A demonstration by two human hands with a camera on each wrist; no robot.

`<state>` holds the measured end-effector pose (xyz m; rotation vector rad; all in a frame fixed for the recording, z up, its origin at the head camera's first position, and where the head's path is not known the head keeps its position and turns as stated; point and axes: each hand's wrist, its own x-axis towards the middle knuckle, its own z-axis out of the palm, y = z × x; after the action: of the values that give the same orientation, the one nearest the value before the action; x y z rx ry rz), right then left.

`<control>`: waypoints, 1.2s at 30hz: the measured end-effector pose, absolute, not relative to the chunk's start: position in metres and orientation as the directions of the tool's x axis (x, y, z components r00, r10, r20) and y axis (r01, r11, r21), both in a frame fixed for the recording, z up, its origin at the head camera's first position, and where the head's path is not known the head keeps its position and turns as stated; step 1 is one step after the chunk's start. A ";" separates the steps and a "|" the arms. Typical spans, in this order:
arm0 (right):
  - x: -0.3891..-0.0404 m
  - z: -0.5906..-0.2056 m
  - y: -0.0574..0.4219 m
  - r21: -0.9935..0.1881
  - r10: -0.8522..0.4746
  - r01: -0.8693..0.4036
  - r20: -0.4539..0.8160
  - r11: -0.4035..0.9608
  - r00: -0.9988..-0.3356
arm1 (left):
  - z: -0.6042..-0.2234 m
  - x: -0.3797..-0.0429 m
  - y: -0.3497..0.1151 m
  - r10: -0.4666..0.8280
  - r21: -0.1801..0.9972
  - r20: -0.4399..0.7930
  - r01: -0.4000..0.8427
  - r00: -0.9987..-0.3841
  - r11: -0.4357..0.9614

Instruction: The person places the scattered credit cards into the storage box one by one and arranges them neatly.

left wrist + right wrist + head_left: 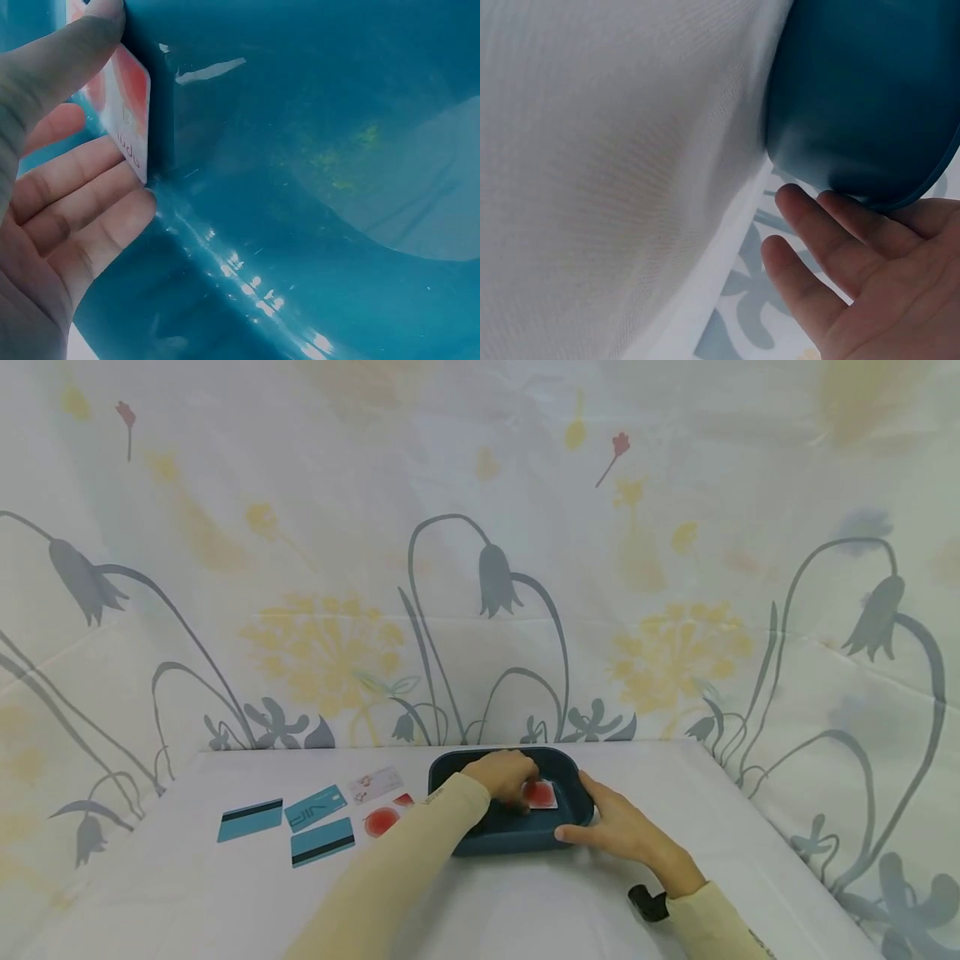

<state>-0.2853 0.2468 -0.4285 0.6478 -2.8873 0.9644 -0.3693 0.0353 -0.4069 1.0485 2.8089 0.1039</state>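
On the white table stands a dark teal rectangular bin [517, 841]. My left hand [504, 774] reaches down inside it. In the left wrist view, the thumb and fingers of the left hand [82, 180] pinch a red and white card [133, 97], tilted on edge close to the bin's inner surface. The same card [542, 794] shows beside the fingers in the head view. My right hand [618, 827] touches the right end of the bin, thumb at the front corner. Seen from the right wrist, the fingers [836, 244] extend along the bin's outer wall [855, 112].
Left of the bin lie teal cards with black stripes [251, 820], a teal card with lettering [316, 808] and a pale card with red marks [376, 785]. My left sleeve [405, 860] partly covers a red and white card [381, 822]. A floral curtain [480, 635] hangs behind.
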 end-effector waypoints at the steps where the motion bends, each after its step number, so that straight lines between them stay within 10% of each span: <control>1: -0.286 -0.428 0.247 -0.567 -0.376 -0.395 0.157 0.723 -0.913 | -0.407 -0.369 0.035 0.652 0.113 -0.106 0.643 -0.750 0.758; 36: -0.285 -0.428 0.247 -0.596 -0.353 -0.334 0.090 0.730 -0.931 | -0.381 -0.366 0.021 0.679 0.115 -0.061 0.671 -0.732 0.733</control>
<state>-0.2849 0.2470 -0.4284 0.5856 -2.9492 1.0067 -0.3662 0.0209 -0.3806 1.1060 2.8319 0.1298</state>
